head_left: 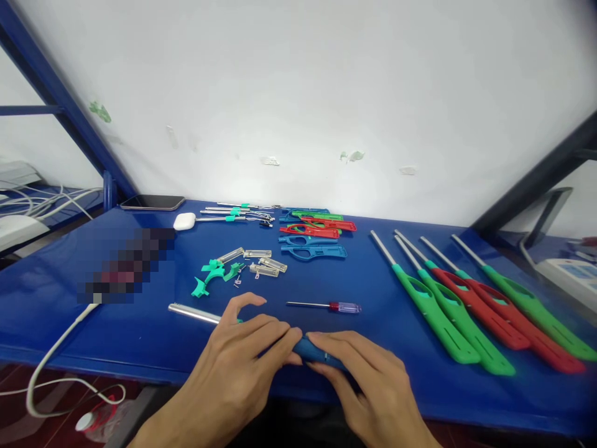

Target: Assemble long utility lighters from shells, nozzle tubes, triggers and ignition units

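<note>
A long-nosed gas lighter with a blue handle (308, 350) lies across both my hands at the table's front. Its metal barrel (193, 313) points out to the left. My left hand (247, 358) is closed around the barrel end of the handle, index finger raised. My right hand (368, 373) pinches the other end, fingers and thumb on either side. My palms and fingers hide much of the handle. Just beyond them lies a screwdriver (345, 307) with a clear purple and red grip. Clear fuel tanks (265, 270) and green plastic trigger pieces (214, 271) are scattered behind my left hand.
Several finished-looking red and green lighters (443, 317) lie at the right. Blue, red and green handle shells (314, 251) and metal barrels with wires (228, 218) lie at the back. A white earphone case (185, 221), a phone (153, 202) and a white cable (65, 336) are at the left.
</note>
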### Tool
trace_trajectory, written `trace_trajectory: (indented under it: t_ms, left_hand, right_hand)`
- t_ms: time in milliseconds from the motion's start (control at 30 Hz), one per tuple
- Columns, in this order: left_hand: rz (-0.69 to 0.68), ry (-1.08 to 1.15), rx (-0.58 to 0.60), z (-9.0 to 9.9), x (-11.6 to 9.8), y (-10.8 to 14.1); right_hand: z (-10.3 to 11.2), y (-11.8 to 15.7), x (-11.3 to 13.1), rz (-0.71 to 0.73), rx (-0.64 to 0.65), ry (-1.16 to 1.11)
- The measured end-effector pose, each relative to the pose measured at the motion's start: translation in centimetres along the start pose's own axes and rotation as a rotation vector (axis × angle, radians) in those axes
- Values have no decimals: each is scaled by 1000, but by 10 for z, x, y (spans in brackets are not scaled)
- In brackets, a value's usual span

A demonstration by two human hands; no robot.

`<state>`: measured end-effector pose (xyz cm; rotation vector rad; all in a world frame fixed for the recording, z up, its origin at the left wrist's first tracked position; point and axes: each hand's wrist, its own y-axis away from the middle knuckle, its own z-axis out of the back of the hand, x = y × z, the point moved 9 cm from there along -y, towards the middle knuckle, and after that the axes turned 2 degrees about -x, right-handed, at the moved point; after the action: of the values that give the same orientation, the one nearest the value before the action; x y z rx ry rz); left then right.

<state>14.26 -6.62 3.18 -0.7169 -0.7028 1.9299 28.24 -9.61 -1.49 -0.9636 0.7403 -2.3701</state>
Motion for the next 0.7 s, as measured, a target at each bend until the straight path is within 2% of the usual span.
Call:
trace_trajectory:
  t_ms: [300, 467, 633, 700]
  left_hand:
    - [23, -37, 31, 8, 1, -2]
    - [-2, -78, 115, 7, 5, 0]
    - [51, -209, 154, 24, 26, 4]
    - [78, -229, 194, 30, 34, 6]
  right_hand:
    - [0, -5, -4, -60, -9, -35]
    - [2, -7, -7, -95, 3, -122]
    - [7, -7, -19, -275, -3, -196]
    - [6, -1, -28, -393, 4, -218]
